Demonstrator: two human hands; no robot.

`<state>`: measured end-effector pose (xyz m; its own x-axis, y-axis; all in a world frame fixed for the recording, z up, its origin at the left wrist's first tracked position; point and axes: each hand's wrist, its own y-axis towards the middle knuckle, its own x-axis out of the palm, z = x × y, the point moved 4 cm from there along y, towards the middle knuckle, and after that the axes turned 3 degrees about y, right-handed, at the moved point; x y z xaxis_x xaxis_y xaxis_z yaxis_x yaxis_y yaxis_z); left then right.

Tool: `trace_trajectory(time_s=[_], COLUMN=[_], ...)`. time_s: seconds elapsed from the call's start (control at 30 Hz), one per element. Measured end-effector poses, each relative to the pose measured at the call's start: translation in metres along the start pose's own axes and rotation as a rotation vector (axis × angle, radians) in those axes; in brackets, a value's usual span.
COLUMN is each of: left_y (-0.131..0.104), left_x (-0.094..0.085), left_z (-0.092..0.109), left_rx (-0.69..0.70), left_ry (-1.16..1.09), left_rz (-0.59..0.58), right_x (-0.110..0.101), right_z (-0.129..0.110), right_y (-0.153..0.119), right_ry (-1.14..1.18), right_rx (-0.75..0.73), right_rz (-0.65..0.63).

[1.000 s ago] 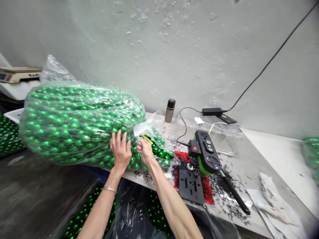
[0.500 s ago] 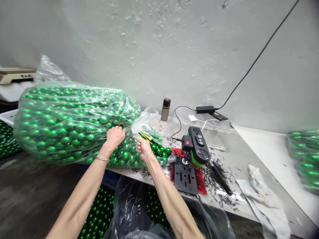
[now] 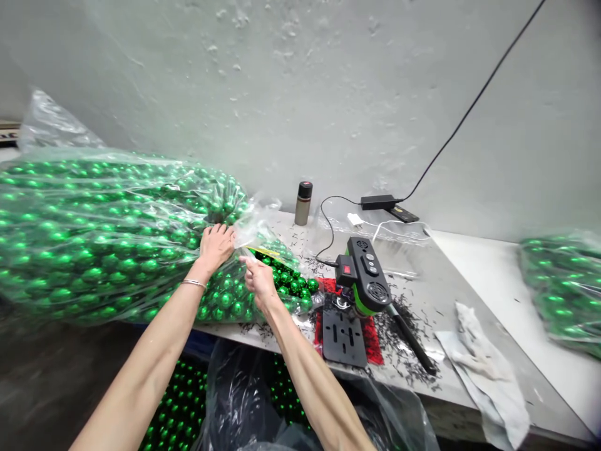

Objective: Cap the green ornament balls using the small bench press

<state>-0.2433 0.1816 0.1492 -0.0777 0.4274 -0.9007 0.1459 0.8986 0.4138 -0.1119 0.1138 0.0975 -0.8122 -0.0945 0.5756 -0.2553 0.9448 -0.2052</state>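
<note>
A big clear plastic bag full of shiny green balls lies on its side on the left of the table. My left hand is closed on the gathered plastic near the bag's neck, its fingertips partly hidden in the folds. Just right of it, my right hand pinches the edge of the bag's opening, thumb side up. A yellow strip runs along the gap beyond that hand. Through the gap, bare green balls show, spreading toward the right.
A small black-and-green machine with a slotted plate stands on a red mat, amid black shavings. Behind are a dark-capped bottle and a power adapter. A white cloth hangs over the front edge; another ball bag lies right.
The whole view has shifted, so everything sits further left. Both hands stay at the bag's neck; the left fingers have spread slightly. More bare balls show in the opening.
</note>
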Motion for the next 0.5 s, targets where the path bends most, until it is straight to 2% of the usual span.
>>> trace_trajectory(time_s=[0.1,0.17,0.2,0.27,0.33,0.4,0.5], left_y=[0.002,0.010,0.016,0.026,0.035,0.043,0.050], left_x=[0.000,-0.009,-0.016,-0.030,-0.036,-0.027,0.000], left_z=[-0.007,-0.008,-0.007,-0.002,0.002,0.004,0.000], left_rx=[-0.023,-0.084,-0.103,-0.092,-0.060,-0.026,-0.004], left_ry=[0.044,0.034,0.009,-0.061,-0.124,-0.131,-0.075], left_rz=[-0.156,-0.162,-0.103,0.091,0.233,0.185,-0.026], right_x=[0.000,0.001,0.001,0.002,0.002,0.002,0.001], right_z=[0.000,0.001,0.002,0.004,0.005,0.006,0.007], right_y=[0.001,0.001,0.001,0.000,-0.001,-0.001,-0.002], right_ry=[-0.020,-0.036,-0.044,-0.059,-0.072,-0.087,-0.115], right_rx=[-0.001,0.000,-0.001,-0.004,-0.011,-0.018,-0.028], right_rz=[-0.018,-0.024,-0.025,-0.025,-0.022,-0.020,-0.019])
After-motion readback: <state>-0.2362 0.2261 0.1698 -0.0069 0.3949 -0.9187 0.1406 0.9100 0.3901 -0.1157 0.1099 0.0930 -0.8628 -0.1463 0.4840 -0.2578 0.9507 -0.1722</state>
